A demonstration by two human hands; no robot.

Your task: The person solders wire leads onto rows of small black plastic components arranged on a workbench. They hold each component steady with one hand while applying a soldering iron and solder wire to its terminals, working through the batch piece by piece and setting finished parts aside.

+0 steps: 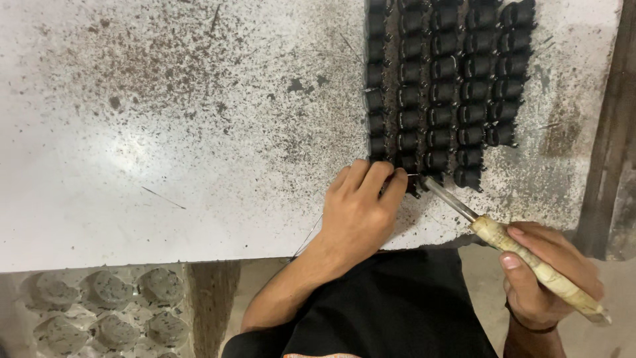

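Note:
My left hand rests on the speckled white table with its fingertips pressed on a small black coil part at the near end of the rows. My right hand grips the pale wrapped handle of a soldering iron. The iron's metal shaft slants up and left, and its tip meets the black part next to my left fingertips. Several rows of the same black coil parts lie side by side on the table beyond my hands.
The table's near edge runs just below my left wrist. A clear plastic tray with round pockets sits lower left, under the table edge. A dark wooden strip borders the table on the right. My dark clothing fills the bottom centre.

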